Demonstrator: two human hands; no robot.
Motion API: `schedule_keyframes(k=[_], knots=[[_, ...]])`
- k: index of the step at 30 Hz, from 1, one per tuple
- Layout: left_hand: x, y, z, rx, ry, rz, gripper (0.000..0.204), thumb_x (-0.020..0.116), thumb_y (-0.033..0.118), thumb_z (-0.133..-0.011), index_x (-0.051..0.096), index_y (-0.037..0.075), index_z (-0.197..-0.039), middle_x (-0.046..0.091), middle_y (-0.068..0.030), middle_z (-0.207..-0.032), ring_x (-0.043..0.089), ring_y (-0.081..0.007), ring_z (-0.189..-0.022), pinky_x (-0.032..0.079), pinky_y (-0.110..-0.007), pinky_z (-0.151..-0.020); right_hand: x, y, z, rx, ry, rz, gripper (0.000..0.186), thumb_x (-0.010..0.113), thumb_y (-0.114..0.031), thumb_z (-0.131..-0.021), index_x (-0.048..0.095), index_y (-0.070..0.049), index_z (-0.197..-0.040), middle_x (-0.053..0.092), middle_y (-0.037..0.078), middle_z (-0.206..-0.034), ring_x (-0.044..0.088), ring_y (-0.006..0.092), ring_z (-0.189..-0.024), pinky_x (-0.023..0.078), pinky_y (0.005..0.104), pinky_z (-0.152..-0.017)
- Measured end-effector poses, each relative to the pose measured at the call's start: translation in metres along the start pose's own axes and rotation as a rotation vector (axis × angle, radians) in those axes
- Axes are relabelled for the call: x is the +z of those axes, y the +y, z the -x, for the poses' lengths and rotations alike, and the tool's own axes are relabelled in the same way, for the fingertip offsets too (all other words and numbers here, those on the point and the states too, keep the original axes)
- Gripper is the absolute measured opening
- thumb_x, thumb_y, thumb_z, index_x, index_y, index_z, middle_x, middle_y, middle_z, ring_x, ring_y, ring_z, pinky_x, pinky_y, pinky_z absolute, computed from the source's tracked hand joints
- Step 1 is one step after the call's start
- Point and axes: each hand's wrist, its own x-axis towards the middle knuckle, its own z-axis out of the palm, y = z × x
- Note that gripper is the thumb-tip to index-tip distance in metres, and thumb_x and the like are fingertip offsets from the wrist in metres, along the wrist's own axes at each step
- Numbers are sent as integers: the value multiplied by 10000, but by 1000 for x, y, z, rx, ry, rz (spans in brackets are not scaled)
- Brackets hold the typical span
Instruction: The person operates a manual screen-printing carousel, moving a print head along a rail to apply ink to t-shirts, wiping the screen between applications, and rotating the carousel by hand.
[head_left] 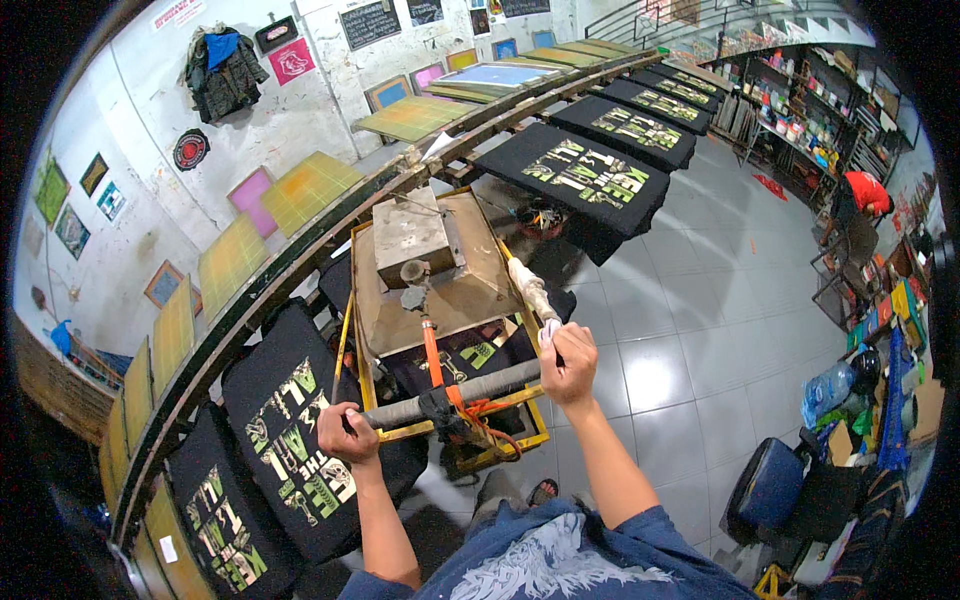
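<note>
A yellow-framed wheeled heater [432,320] with a boxy metal hood stands in front of me, over a black printed shirt [470,352] that is partly hidden. Its grey wrapped push bar [480,385] runs crosswise between my hands. My left hand [348,432] is closed at the bar's left end. Closed too, my right hand [568,365] is at the bar's right end, where a white-wrapped rod [528,288] meets it. An orange strap [432,355] and a tangle of orange cord [480,408] hang around the bar's middle.
Black shirts with green and cream lettering lie on boards at left [300,440] and far right [590,175]. A long curved rail [290,270] carries screens behind them. A blue-seated chair [765,485] stands at right. Another person [860,205] bends by the shelves [800,120].
</note>
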Motion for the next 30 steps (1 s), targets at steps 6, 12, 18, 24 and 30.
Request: schedule_keyframes(k=[6,12,18,24,30], knots=[[2,8,-3,12,-14,57,156,555,126,-825,631,20,-741,590,-139,-682,578,-347,-631,465,-450,-624,-9,-7,-4,45,-130,167,280,710,-156,-891,554,-64,-678,545,102,-678,583,305,-711,396,425,-639],[-4,9,-6,9,-38,78,144,542,116,-822,611,29,-731,541,-141,-661,531,-352,-599,433,-458,-599,-8,-51,-23,-23,-321,183,381,771,-385,-908,610,-101,-712,596,77,-753,609,293,-762,422,428,-652],[-6,-5,0,39,-133,84,214,542,176,-872,652,35,-755,602,-145,-710,586,-362,-655,470,-466,-628,17,-38,-5,-163,-140,351,334,692,-195,-842,493,-131,-581,492,48,-579,537,247,-549,369,399,-556],[-10,-2,-7,38,-182,156,187,543,165,-857,642,37,-762,591,-147,-689,582,-365,-638,472,-464,-626,19,-37,-1,-160,-134,353,319,671,-172,-818,475,-125,-570,478,60,-571,523,255,-541,359,401,-549],[-11,-3,-10,24,-184,160,186,555,172,-853,653,39,-768,605,-144,-693,597,-371,-634,483,-468,-630,24,-40,-2,-163,-43,343,242,631,-145,-763,492,-85,-574,483,86,-560,493,294,-508,360,418,-534]])
